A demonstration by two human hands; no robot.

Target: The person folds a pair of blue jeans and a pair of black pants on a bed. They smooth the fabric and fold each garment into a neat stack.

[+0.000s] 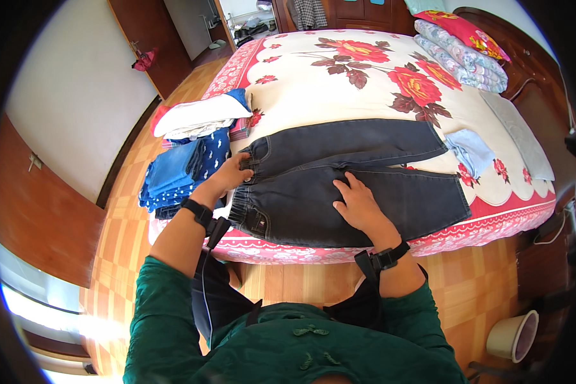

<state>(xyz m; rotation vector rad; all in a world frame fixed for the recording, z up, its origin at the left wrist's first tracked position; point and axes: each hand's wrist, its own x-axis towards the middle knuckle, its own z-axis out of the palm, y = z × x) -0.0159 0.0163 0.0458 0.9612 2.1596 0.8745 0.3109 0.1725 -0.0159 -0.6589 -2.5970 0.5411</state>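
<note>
A pair of dark denim trousers (307,201) lies spread on the bed, its elastic waistband to the left and its two legs pointing right. My left hand (228,174) is on the middle of the waistband, beside the front button; whether the fingers pinch the cloth, I cannot tell. On the nearer leg, just below the crotch, my right hand (360,201) rests with fingers apart and holds nothing. Past the leg hems is a crumpled light-blue cloth (471,151).
Folded clothes (175,165) form a stack left of the waistband, with white folded garments (204,115) behind. A floral sheet (288,96) covers the bed. At the far right are a folded quilt (465,57) and a red pillow (465,33). A bucket (509,336) stands on the floor.
</note>
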